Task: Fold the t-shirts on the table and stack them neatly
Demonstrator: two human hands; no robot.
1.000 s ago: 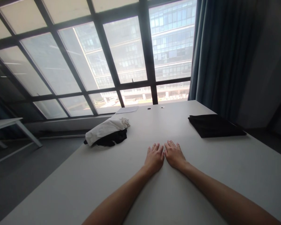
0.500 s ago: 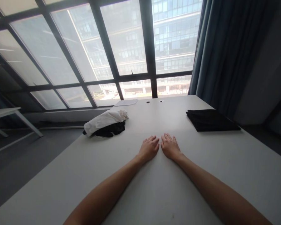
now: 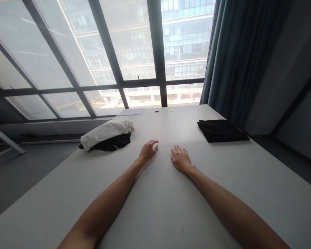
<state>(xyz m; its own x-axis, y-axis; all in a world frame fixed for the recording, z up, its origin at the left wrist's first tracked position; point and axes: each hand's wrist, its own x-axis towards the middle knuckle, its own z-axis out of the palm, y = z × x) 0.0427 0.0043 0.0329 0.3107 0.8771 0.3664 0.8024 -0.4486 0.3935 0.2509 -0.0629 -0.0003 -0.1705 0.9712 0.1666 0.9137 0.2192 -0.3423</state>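
Note:
My left hand (image 3: 148, 151) is raised a little off the white table (image 3: 155, 197), thumb apart from the slightly curled fingers, with nothing in it. My right hand (image 3: 180, 158) rests palm down on the tabletop, fingers stretched forward, also holding nothing. Left of my left hand lies a bundled white cloth (image 3: 106, 133), with a black cloth (image 3: 114, 142) partly hidden beneath it. Over on the right, a folded black cloth (image 3: 223, 130) lies flat near the table's right edge. Neither hand touches any of the cloths.
Paper-like white sheets (image 3: 131, 112) lie at the table's far left corner. Two small round fittings, one a dark grommet (image 3: 157, 111), sit near the far edge. Beyond are a large framed window (image 3: 134, 45) and a blue curtain (image 3: 225, 62). Part of another table (image 3: 6, 138) shows at left.
My left hand has lifted from the tabletop and moved left, away from my right hand, which stays flat on the table. The camera view has turned slightly to the right.

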